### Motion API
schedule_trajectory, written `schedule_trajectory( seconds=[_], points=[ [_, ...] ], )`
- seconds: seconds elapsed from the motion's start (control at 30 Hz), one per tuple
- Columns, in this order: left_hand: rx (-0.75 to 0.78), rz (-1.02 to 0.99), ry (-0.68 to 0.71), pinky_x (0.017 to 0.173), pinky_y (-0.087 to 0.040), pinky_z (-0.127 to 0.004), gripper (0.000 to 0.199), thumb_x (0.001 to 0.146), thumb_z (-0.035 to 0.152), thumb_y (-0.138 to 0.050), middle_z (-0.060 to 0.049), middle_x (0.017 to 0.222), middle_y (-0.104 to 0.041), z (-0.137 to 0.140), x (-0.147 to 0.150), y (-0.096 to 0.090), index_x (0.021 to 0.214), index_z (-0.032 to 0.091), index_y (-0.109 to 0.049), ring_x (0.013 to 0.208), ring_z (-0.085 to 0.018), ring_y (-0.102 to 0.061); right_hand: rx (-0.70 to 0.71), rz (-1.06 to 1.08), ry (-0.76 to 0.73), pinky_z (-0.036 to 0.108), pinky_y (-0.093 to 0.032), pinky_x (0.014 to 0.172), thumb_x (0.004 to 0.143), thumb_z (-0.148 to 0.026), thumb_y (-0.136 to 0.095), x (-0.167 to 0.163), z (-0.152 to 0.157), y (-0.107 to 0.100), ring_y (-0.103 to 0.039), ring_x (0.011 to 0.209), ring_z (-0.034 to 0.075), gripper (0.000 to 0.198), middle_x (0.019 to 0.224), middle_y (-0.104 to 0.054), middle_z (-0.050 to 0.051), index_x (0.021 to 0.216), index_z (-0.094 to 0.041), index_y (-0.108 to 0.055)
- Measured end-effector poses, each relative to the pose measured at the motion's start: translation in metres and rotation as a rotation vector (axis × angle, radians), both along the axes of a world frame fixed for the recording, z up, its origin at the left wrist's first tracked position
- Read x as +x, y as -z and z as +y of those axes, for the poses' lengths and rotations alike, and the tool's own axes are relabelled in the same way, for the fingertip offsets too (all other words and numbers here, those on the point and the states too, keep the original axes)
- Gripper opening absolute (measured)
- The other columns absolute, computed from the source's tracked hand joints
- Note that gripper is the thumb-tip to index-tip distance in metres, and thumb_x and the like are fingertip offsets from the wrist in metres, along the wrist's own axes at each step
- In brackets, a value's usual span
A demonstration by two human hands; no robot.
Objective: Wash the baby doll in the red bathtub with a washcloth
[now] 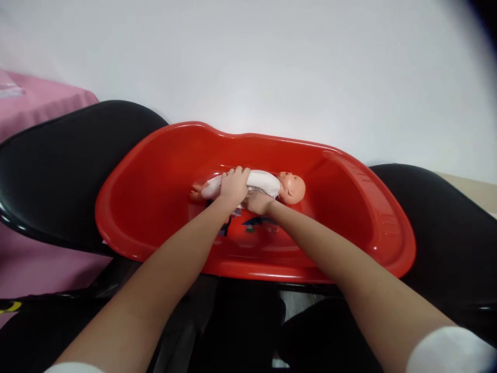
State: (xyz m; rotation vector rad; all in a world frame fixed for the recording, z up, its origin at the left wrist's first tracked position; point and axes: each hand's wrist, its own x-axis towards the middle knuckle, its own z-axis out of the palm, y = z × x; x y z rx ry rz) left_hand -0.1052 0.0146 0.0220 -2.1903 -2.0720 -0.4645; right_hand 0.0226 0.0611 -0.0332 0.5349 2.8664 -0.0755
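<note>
"Where's the doll (264,179)?"
"In my red tub (155,171), nearer its far edge, head toward the right end."
"And my fingers?"
"Left hand (235,185) curled over its hips. Right hand (257,200), fingertips hidden: I can't tell. I judge I'm steadying it; the next move likely calls for two-handed support."

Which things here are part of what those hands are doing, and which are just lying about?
In use:
- doll, lying on its side or back
- left hand and right hand, both at the doll's body
- red tub around the doll

Apparently just nearby:
- pink cloth

Unclear: black surfaces either side may support the tub.
</note>
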Motion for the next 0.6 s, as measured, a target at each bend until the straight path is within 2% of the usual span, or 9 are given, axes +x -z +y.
schedule_trajectory(
  seconds=[0.07,0.17,0.23,0.3,0.37,0.43,0.5,0.6],
  points=[
    [0.005,0.004,0.003,0.087,-0.045,-0.043,0.031,0.089,0.01,-0.044,-0.012,0.113,-0.062,-0.001,0.0,0.001,0.116,0.019,-0.058,0.106,-0.03,-0.058,0.089,-0.081,0.01,0.041,-0.029,0.115,0.1,-0.014,-0.036,0.025,0.002,0.002,-0.05,0.129,0.025,0.037,0.13,-0.059,0.023,0.123,0.001,-0.061],
    [0.022,0.001,0.007,0.087,-0.046,-0.045,0.03,0.091,0.013,-0.043,-0.012,0.113,-0.063,-0.002,0.0,0.001,0.116,0.018,-0.058,0.104,-0.031,-0.059,0.137,-0.21,0.001,0.041,-0.033,0.111,0.1,-0.016,-0.039,0.059,-0.005,-0.004,-0.052,0.126,0.026,0.035,0.129,-0.061,0.02,0.122,-0.003,-0.063],
    [0.012,0.001,0.01,0.088,-0.046,-0.046,0.029,0.092,0.014,-0.043,-0.012,0.113,-0.063,-0.002,0.0,0.002,0.116,0.018,-0.058,0.105,-0.031,-0.06,0.155,-0.25,-0.104,0.04,-0.035,0.108,0.099,-0.015,-0.041,0.073,-0.012,-0.011,-0.051,0.125,0.026,0.032,0.127,-0.062,0.017,0.117,-0.006,-0.066],
    [-0.024,0.006,0.013,0.088,-0.046,-0.046,0.029,0.091,0.015,-0.045,-0.014,0.113,-0.063,-0.002,-0.002,0.004,0.116,0.016,-0.059,0.105,-0.031,-0.06,0.189,-0.224,-0.264,0.041,-0.036,0.106,0.099,-0.015,-0.04,0.083,-0.015,-0.019,-0.05,0.125,0.026,0.031,0.124,-0.064,0.014,0.112,-0.01,-0.069],
    [-0.065,0.016,0.022,0.089,-0.047,-0.045,0.03,0.09,0.016,-0.047,-0.016,0.116,-0.062,-0.002,-0.003,0.007,0.119,0.013,-0.057,0.106,-0.031,-0.06,0.23,-0.194,-0.354,0.042,-0.038,0.103,0.1,-0.016,-0.037,0.092,-0.013,-0.026,-0.051,0.122,0.026,0.034,0.121,-0.065,0.013,0.108,-0.011,-0.07],
    [-0.084,0.024,0.041,0.093,-0.046,-0.045,0.034,0.092,0.019,-0.047,-0.018,0.122,-0.06,-0.003,-0.004,0.01,0.124,0.011,-0.055,0.111,-0.032,-0.059,0.248,-0.198,-0.326,0.042,-0.04,0.101,0.101,-0.017,-0.036,0.102,-0.008,-0.03,-0.053,0.118,0.025,0.035,0.118,-0.065,0.014,0.107,-0.011,-0.07],
    [-0.116,0.042,0.073,0.095,-0.045,-0.046,0.035,0.093,0.02,-0.047,-0.019,0.128,-0.058,-0.005,-0.004,0.012,0.125,0.012,-0.055,0.116,-0.032,-0.056,0.244,-0.204,-0.237,0.043,-0.039,0.103,0.1,-0.015,-0.039,0.113,-0.003,-0.033,-0.054,0.117,0.024,0.033,0.117,-0.066,0.014,0.108,-0.01,-0.07],
    [-0.206,0.075,0.094,0.097,-0.044,-0.048,0.034,0.09,0.015,-0.047,-0.019,0.126,-0.059,-0.008,-0.001,0.01,0.122,0.013,-0.059,0.117,-0.033,-0.056,0.219,-0.208,-0.126,0.046,-0.035,0.109,0.098,-0.013,-0.044,0.131,-0.002,-0.036,-0.054,0.12,0.025,0.028,0.117,-0.067,0.013,0.107,-0.012,-0.071]
  ],
)
